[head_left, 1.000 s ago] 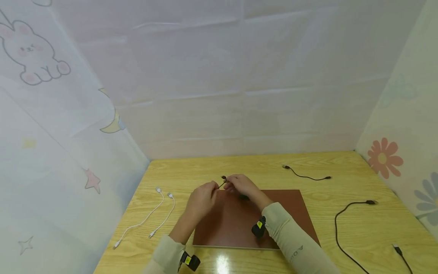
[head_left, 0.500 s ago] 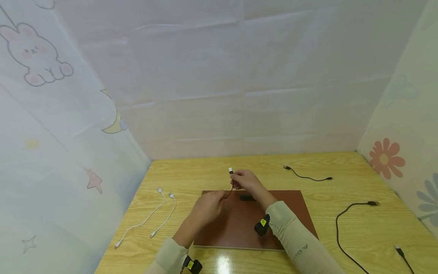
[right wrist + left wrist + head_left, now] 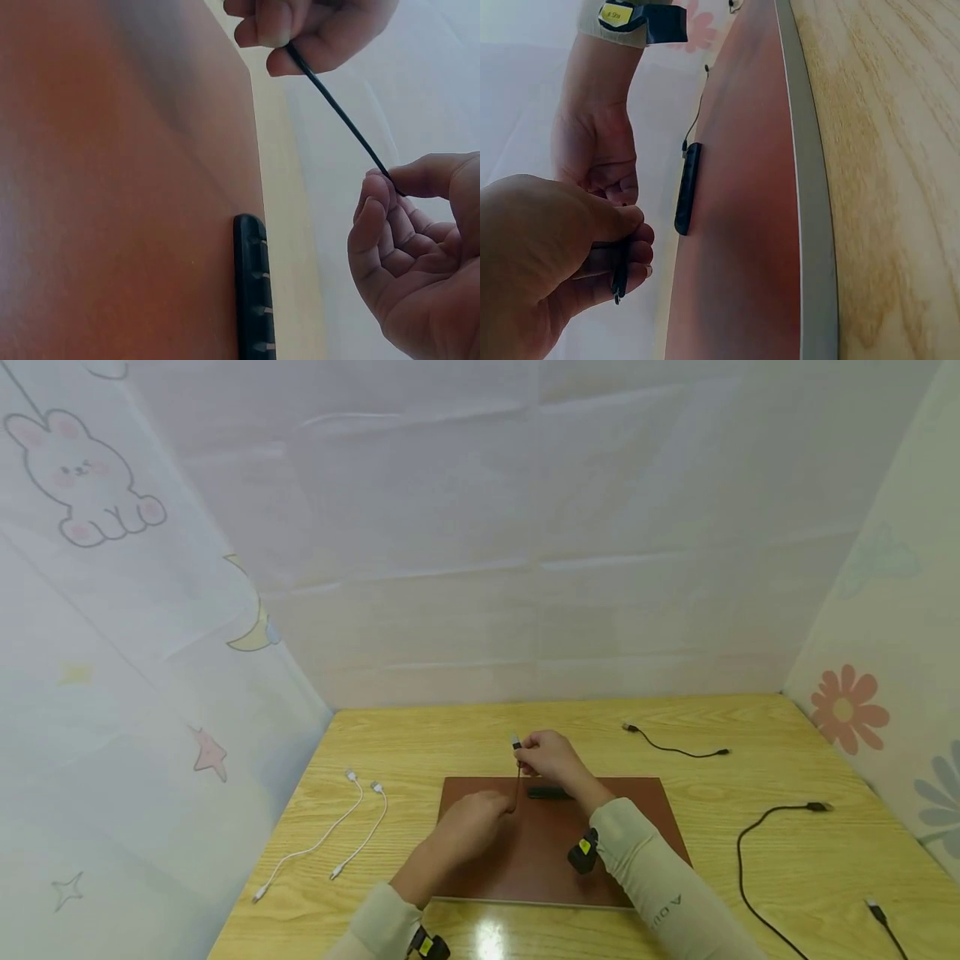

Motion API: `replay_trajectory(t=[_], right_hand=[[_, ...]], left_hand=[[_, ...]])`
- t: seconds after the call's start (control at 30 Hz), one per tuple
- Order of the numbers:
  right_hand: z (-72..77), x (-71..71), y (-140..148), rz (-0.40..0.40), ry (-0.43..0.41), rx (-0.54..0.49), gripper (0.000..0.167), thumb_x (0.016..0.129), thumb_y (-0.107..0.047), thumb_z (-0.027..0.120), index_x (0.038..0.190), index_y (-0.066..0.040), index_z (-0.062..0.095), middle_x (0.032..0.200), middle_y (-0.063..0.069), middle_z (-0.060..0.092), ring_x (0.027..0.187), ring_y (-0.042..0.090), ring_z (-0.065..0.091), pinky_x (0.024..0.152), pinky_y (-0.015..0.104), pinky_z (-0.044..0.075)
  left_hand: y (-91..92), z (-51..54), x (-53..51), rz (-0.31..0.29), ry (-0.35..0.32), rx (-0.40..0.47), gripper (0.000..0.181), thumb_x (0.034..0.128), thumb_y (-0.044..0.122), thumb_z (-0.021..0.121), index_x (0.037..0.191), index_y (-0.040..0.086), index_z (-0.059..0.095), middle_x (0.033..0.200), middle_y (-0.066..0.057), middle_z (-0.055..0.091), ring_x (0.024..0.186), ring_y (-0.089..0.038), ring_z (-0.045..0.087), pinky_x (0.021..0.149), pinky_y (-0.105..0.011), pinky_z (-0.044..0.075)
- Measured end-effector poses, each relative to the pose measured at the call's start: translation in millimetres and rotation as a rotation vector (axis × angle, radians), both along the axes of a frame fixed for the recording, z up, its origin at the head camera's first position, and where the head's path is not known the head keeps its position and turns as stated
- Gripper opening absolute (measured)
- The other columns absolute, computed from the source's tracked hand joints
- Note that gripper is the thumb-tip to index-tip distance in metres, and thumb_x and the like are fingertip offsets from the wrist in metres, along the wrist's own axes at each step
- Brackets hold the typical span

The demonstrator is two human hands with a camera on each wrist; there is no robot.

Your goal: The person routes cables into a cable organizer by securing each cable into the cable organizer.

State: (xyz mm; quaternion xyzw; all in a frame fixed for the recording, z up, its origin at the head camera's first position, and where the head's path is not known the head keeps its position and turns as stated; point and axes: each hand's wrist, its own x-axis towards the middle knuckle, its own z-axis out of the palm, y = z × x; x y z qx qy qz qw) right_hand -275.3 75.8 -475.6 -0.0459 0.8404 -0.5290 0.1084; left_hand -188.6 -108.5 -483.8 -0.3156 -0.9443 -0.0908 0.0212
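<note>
A short black USB cable is held taut between both hands above a brown board. My right hand pinches it just below the USB plug, which points away from me. Lower and to the left, my left hand grips the other end; a black connector pokes out under its fingers in the left wrist view. On the board's far part lies a black slotted cable holder, partly behind the right hand and apart from the cable. Its several notches show in the right wrist view.
Two white USB cables lie left of the board. Black cables lie to the right: a short one at the back, a longer one, and another cut off by the frame. Cloth-covered walls enclose the wooden table.
The right hand has turned the USB plug upright and moved slightly right. My left hand has moved down and right, drawing the cable into a straight, nearly vertical line in the head view.
</note>
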Motion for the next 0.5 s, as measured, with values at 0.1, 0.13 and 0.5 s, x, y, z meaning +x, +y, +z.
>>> replay_trajectory(t=[0.1, 0.13, 0.5], right_hand=[[1.5, 0.8, 2, 0.006, 0.023, 0.034, 0.021, 0.097, -0.017, 0.064, 0.103, 0.002, 0.072, 0.084, 0.006, 0.072, 0.073, 0.019, 0.069, 0.075, 0.042, 0.060], [1.7, 0.9, 2, 0.008, 0.031, 0.046, 0.021, 0.097, -0.017, 0.064, 0.102, 0.002, 0.072, 0.084, 0.006, 0.072, 0.073, 0.018, 0.069, 0.074, 0.040, 0.060], [-1.9, -0.4, 11, 0.044, 0.082, 0.147, 0.019, 0.095, -0.019, 0.067, 0.097, -0.001, 0.074, 0.080, 0.002, 0.072, 0.071, 0.017, 0.068, 0.059, 0.029, 0.052]], left_hand=[[3.7, -0.3, 1.0, -0.014, 0.011, -0.026, 0.015, 0.1021, 0.012, 0.060, 0.108, 0.014, 0.074, 0.106, 0.002, 0.072, 0.099, -0.012, 0.068, 0.080, -0.022, 0.055], [4.8, -1.1, 1.5, -0.020, 0.011, -0.031, 0.015, 0.1022, 0.012, 0.060, 0.108, 0.014, 0.074, 0.105, 0.002, 0.072, 0.098, -0.012, 0.068, 0.080, -0.022, 0.055], [10.1, -8.3, 6.1, -0.072, -0.006, -0.031, 0.012, 0.1009, 0.011, 0.062, 0.103, 0.014, 0.073, 0.101, 0.003, 0.072, 0.094, -0.010, 0.069, 0.079, -0.019, 0.054]])
